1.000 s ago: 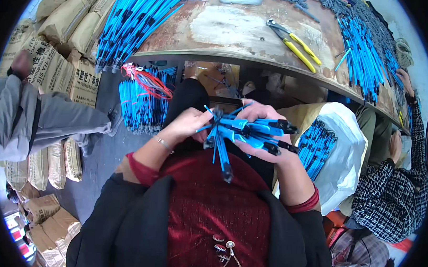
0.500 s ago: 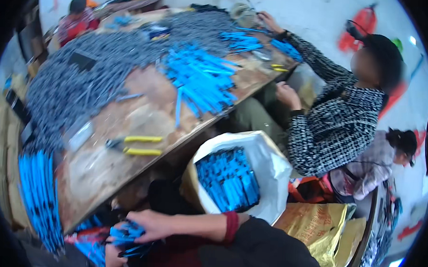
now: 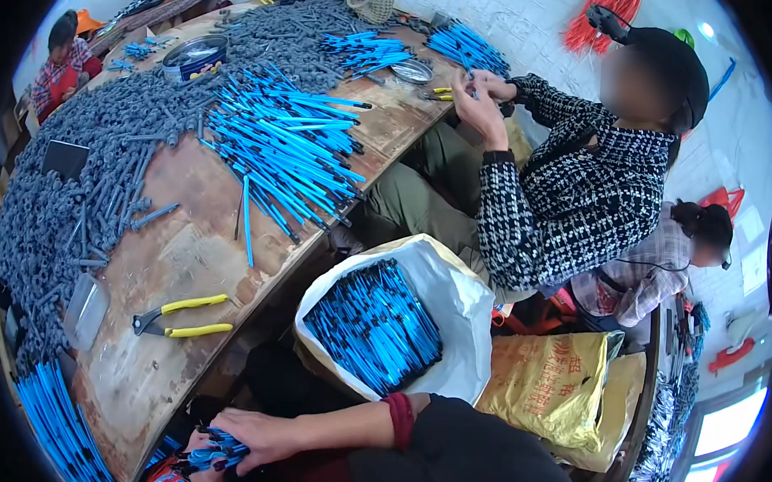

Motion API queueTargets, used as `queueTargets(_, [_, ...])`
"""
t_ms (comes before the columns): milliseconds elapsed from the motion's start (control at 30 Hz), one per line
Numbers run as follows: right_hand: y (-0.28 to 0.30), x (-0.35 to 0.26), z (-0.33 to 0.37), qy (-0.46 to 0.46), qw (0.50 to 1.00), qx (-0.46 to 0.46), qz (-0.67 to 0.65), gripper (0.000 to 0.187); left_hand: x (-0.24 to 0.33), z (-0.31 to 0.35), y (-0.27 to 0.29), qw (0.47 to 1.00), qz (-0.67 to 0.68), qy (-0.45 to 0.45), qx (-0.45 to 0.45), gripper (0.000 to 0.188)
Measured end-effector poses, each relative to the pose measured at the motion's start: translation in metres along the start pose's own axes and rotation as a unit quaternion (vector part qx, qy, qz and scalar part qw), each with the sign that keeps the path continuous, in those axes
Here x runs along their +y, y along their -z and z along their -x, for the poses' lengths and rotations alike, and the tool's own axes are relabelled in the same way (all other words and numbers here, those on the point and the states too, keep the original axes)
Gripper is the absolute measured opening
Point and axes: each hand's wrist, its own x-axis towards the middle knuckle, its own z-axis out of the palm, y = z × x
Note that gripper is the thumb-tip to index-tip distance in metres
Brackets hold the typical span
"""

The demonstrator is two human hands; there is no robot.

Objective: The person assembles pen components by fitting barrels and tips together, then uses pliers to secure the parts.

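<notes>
At the lower edge, my right hand point(image 3: 261, 435) is wrapped over a bundle of thin blue tubes with black ends point(image 3: 219, 449). Only part of my left hand point(image 3: 203, 476) shows, closed around the same bundle from below and the left. More blue tubes and something red lie just under and beside my hands, partly hidden. Close by, a large white-lined sack point(image 3: 468, 335) stands open, holding many similar blue tubes point(image 3: 374, 327). On the table edge above my hands lie yellow-handled pliers point(image 3: 185, 316).
A wooden table point(image 3: 175, 240) carries a heap of grey plastic parts point(image 3: 106, 151), blue tube piles point(image 3: 278, 141), a round tin point(image 3: 196, 59) and a clear plastic box point(image 3: 86, 312). A co-worker point(image 3: 578, 189) sits at the right. Gold sacks point(image 3: 552, 390) stand beside the white-lined one.
The view has shifted, so the table and sack appear further left. The co-worker's hands, apart before, are now together above the table edge. My hands still grip the tube bundle.
</notes>
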Motion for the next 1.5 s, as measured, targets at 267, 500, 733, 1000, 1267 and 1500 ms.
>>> queueTargets(267, [0.053, 0.013, 0.000, 0.232, 0.970, 0.019, 0.064, 0.110, 0.014, 0.000, 0.017, 0.822, 0.496, 0.244, 0.139, 0.038])
queueTargets(500, [0.010, 0.056, 0.009, 0.032, 0.989, -0.133, 0.059, 0.137, 0.010, 0.025, 0.015, 0.787, 0.534, 0.246, 0.190, 0.033])
queueTargets(733, [-0.032, 0.037, -0.014, -0.005, 0.971, -0.168, -0.167, 0.128, 0.024, 0.043, 0.013, 0.829, 0.506, 0.182, 0.150, 0.023])
queueTargets(1000, [-0.047, 0.029, 0.000, -0.038, 0.980, -0.103, -0.167, 0.079, 0.031, 0.058, 0.020, 0.852, 0.494, 0.092, 0.149, 0.018])
queueTargets(1267, [-0.046, 0.022, 0.003, -0.099, 0.972, -0.105, -0.186, 0.028, 0.045, 0.049, 0.018, 0.857, 0.460, 0.151, 0.176, 0.015])
queueTargets(1500, [-0.036, 0.022, 0.008, -0.084, 0.958, -0.143, -0.233, 0.024, 0.049, 0.030, 0.030, 0.882, 0.464, 0.052, 0.062, 0.024])
